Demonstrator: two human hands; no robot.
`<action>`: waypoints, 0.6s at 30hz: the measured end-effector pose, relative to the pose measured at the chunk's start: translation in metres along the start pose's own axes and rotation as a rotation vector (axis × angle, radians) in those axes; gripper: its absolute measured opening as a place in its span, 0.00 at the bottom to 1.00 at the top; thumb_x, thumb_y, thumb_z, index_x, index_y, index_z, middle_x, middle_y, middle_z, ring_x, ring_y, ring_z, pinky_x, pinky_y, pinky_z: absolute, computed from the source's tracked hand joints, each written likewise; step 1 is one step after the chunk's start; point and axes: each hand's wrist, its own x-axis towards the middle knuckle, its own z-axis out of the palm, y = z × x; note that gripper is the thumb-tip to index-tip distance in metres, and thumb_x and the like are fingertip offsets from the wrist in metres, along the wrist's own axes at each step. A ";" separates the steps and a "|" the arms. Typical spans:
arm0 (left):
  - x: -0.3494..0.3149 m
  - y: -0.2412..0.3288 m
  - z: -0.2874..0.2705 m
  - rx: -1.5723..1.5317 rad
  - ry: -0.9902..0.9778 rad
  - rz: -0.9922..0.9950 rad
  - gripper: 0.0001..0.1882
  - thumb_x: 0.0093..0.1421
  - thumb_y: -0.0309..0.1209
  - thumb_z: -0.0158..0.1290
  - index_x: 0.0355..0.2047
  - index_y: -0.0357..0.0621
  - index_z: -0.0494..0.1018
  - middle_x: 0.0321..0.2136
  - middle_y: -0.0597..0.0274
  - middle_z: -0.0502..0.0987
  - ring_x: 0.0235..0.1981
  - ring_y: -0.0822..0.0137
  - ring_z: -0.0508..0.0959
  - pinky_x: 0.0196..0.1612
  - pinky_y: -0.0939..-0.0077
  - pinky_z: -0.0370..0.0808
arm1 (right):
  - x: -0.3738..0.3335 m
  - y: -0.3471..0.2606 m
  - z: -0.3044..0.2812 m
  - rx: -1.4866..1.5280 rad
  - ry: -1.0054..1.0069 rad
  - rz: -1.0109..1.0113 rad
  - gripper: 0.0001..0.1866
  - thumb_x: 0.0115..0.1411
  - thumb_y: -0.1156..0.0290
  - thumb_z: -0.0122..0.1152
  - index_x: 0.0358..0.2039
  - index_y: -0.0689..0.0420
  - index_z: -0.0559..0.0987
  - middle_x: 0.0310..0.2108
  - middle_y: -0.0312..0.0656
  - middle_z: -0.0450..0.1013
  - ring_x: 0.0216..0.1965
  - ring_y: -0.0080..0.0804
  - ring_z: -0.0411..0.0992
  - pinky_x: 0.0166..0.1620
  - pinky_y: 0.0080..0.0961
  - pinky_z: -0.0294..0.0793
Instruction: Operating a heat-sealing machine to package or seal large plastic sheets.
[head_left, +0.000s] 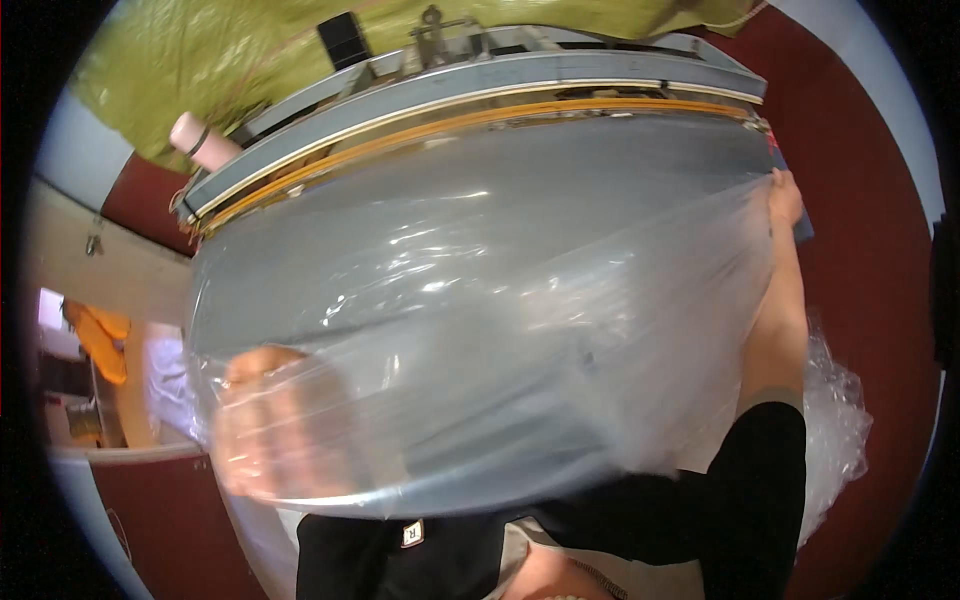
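Observation:
A wide sheet of clear plastic film (420, 290) stretches in front of me, glossy and wrinkled, with creases running diagonally between my two hands. My right hand (787, 198) is closed on the film's right edge, its arm reaching far forward. Behind the film at the lower left is my left hand (275, 425), seen blurred through the plastic. Its fingers lie side by side, but the glare and blur hide whether they grip the film. The near edge of the film curves just in front of my black top.
Along the far side runs a long grey metal machine frame (480, 80) with an orange strip (520, 112). A pink bottle (205, 143) and a dark phone-like slab (343, 40) rest by it. Crumpled clear plastic (835, 430) lies at right on the dark red floor (870, 250).

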 end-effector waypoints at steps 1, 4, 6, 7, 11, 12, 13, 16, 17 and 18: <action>-0.040 0.044 0.001 0.073 0.087 -0.035 0.19 0.56 0.38 0.47 0.41 0.34 0.68 0.39 0.44 0.71 0.41 0.49 0.70 0.44 0.59 0.66 | 0.006 0.005 0.006 0.002 0.004 -0.021 0.19 0.56 0.50 0.40 0.37 0.48 0.72 0.36 0.48 0.70 0.39 0.52 0.67 0.39 0.43 0.65; -0.135 0.123 0.008 0.247 0.339 -0.136 0.18 0.57 0.38 0.46 0.40 0.35 0.68 0.38 0.46 0.71 0.41 0.53 0.70 0.44 0.63 0.66 | 0.000 0.002 0.004 -0.050 -0.010 -0.009 0.19 0.56 0.50 0.40 0.38 0.48 0.71 0.36 0.48 0.70 0.39 0.52 0.67 0.39 0.43 0.65; -0.110 0.054 -0.007 0.360 0.501 -0.184 0.17 0.57 0.38 0.45 0.40 0.36 0.68 0.38 0.48 0.71 0.40 0.55 0.70 0.43 0.65 0.66 | 0.000 0.004 0.001 -0.016 0.030 -0.031 0.19 0.57 0.50 0.39 0.37 0.49 0.71 0.35 0.49 0.70 0.39 0.52 0.67 0.38 0.42 0.65; -0.106 0.023 -0.005 0.411 0.583 -0.218 0.17 0.57 0.38 0.45 0.39 0.36 0.67 0.37 0.49 0.71 0.40 0.57 0.70 0.43 0.66 0.66 | -0.001 0.006 0.001 -0.032 0.009 -0.018 0.19 0.57 0.50 0.39 0.36 0.49 0.71 0.35 0.49 0.70 0.39 0.52 0.67 0.38 0.42 0.65; -0.094 -0.070 0.000 0.645 0.921 -0.337 0.16 0.57 0.38 0.44 0.38 0.37 0.67 0.36 0.52 0.71 0.39 0.62 0.71 0.42 0.71 0.66 | -0.002 -0.003 0.003 -0.102 -0.013 -0.016 0.19 0.57 0.50 0.38 0.36 0.50 0.70 0.35 0.48 0.70 0.38 0.52 0.67 0.38 0.42 0.65; -0.107 -0.074 0.006 0.696 0.999 -0.365 0.16 0.57 0.38 0.44 0.38 0.38 0.67 0.36 0.53 0.71 0.39 0.64 0.71 0.42 0.72 0.66 | 0.001 0.003 0.005 -0.094 -0.015 -0.022 0.19 0.57 0.50 0.38 0.36 0.50 0.70 0.35 0.48 0.70 0.38 0.52 0.67 0.38 0.42 0.65; -0.131 -0.054 0.004 0.746 1.078 -0.394 0.15 0.57 0.38 0.44 0.38 0.38 0.67 0.36 0.54 0.71 0.39 0.65 0.71 0.42 0.74 0.66 | 0.006 0.009 0.007 -0.105 -0.008 -0.026 0.19 0.58 0.51 0.37 0.37 0.50 0.70 0.35 0.49 0.70 0.38 0.52 0.67 0.38 0.43 0.65; -0.137 0.006 -0.004 0.750 1.323 0.037 0.11 0.59 0.35 0.42 0.35 0.41 0.66 0.36 0.58 0.69 0.38 0.66 0.70 0.44 0.73 0.66 | 0.001 0.012 0.007 -0.081 0.012 -0.057 0.20 0.59 0.51 0.36 0.38 0.52 0.70 0.35 0.50 0.70 0.38 0.53 0.67 0.38 0.45 0.65; -0.134 0.017 -0.001 0.752 1.324 0.036 0.11 0.59 0.35 0.42 0.35 0.41 0.66 0.36 0.58 0.69 0.38 0.66 0.70 0.44 0.73 0.66 | 0.002 0.016 0.005 -0.083 0.020 -0.042 0.20 0.59 0.51 0.36 0.37 0.52 0.70 0.35 0.50 0.70 0.38 0.53 0.67 0.38 0.45 0.65; -0.131 0.027 0.002 1.068 1.414 -0.182 0.08 0.59 0.31 0.40 0.34 0.41 0.65 0.34 0.61 0.70 0.36 0.67 0.71 0.41 0.74 0.68 | 0.004 0.018 0.002 -0.084 0.032 -0.029 0.20 0.59 0.51 0.36 0.37 0.52 0.70 0.35 0.50 0.70 0.38 0.53 0.67 0.38 0.45 0.65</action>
